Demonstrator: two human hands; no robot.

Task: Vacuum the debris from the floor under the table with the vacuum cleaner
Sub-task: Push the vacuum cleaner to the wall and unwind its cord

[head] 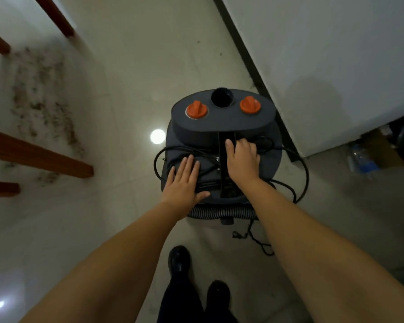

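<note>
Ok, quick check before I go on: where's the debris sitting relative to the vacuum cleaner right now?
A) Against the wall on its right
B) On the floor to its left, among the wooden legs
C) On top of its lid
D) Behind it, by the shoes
B: the debris is scattered on the floor left of the vacuum cleaner, among the wooden legs.

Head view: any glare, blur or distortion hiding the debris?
Head view: wide-angle bending at edges; lamp glare spot on the floor beside the vacuum cleaner, clear of the debris, which looks soft and smeared; the lower right corner is dim.
</note>
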